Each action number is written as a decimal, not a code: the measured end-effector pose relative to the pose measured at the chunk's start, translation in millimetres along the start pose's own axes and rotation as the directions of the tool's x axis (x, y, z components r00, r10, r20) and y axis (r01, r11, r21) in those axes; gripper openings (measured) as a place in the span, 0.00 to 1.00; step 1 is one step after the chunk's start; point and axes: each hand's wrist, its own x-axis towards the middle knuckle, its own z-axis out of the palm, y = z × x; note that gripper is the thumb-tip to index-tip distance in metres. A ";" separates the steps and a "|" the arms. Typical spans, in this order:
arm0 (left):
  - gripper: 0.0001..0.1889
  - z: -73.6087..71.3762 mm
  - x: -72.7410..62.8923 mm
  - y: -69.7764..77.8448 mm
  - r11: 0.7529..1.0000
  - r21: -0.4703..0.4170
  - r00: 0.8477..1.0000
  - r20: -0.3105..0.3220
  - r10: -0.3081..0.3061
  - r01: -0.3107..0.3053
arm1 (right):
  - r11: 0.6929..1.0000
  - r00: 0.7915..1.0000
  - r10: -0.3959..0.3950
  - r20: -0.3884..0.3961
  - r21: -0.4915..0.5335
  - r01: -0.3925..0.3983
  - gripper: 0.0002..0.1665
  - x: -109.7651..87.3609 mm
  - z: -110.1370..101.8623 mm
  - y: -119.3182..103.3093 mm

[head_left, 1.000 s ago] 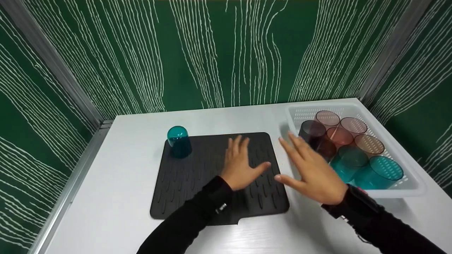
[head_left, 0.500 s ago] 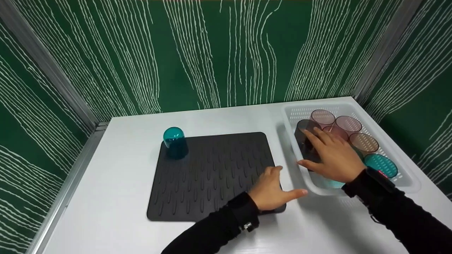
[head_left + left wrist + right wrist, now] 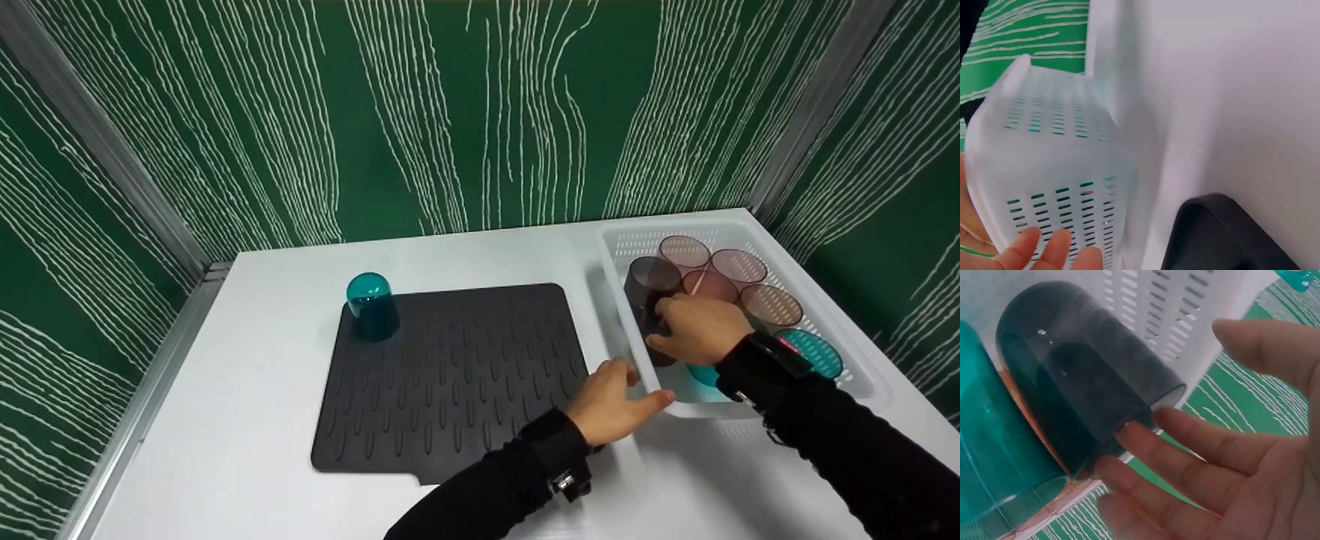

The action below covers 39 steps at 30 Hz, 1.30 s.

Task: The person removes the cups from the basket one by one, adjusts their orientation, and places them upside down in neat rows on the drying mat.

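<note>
Our right hand (image 3: 705, 328) is sitting inside the basket (image 3: 720, 411), beside the dark cup (image 3: 1084, 377), which is standing mouth up along the basket's left wall. We are not grasping it yet: the right wrist view is showing our fingers nearly straight, their tips at the cup's mouth, while the thumb is standing off with a gap between it and the cup. Whether any fingertip is dipping inside, we are unable to tell. Our left hand (image 3: 609, 405) is hovering loosely spread at the basket's near corner, carrying nothing; whether it is touching the wall is staying unclear to us. The likeliest slip, as we are judging it, is a one-sided hold: with only the fingers bearing on the smooth rim, the cup could be tilting or sliding. We are also watching the crowding, since a teal neighbour (image 3: 1002, 439) is standing so near that a crooked lift could be knocking it. The basket could be shifting too, were the cup catching its wall and our left hand giving no support. On the mat (image 3: 457, 367), the upturned cup (image 3: 371, 307) is standing at the far left corner, where a stray nudge could be tipping it.
</note>
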 end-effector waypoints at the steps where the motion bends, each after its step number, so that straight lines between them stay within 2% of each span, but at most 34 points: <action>1: 0.20 0.7 0.4 0.0 1.000 -0.007 1.000 0.008 0.006 -0.006 | 1.000 1.000 0.004 0.020 0.002 -0.004 0.15 1.4 -0.1 0.5; 7: 0.13 2.6 2.3 1.3 0.993 -0.113 0.998 0.038 0.046 -0.041 | 0.999 0.993 -0.024 0.115 0.032 0.021 0.15 11.7 -0.6 3.5; 14: 0.11 4.7 2.2 -0.5 0.977 -0.199 0.994 0.054 0.091 -0.079 | 0.999 0.990 -0.029 0.137 0.034 0.024 0.14 16.3 1.7 4.1; 19: 0.13 6.5 1.6 -0.8 0.973 -0.210 0.994 0.041 0.102 -0.092 | 1.000 0.995 0.006 0.100 0.006 -0.007 0.10 15.3 1.5 2.5; 23: 0.14 8.8 1.6 -2.1 0.973 -0.209 0.994 0.027 0.109 -0.101 | 0.998 0.995 0.052 0.087 0.021 -0.054 0.11 14.1 -2.3 1.3; 28: 0.14 11.2 1.7 -3.7 0.969 -0.219 0.993 0.014 0.121 -0.115 | 0.997 0.996 0.072 0.046 0.034 -0.073 0.11 10.7 -12.1 -1.4; 33: 0.14 12.3 1.7 -4.3 0.966 -0.229 0.992 0.003 0.126 -0.122 | 0.996 0.995 0.082 -0.048 0.043 -0.080 0.12 2.3 -23.9 -5.3; 39: 0.13 12.7 1.6 -3.8 0.956 -0.271 0.993 -0.008 0.116 -0.114 | 0.996 0.985 0.056 -0.163 0.074 -0.044 0.13 -9.3 -35.8 -7.5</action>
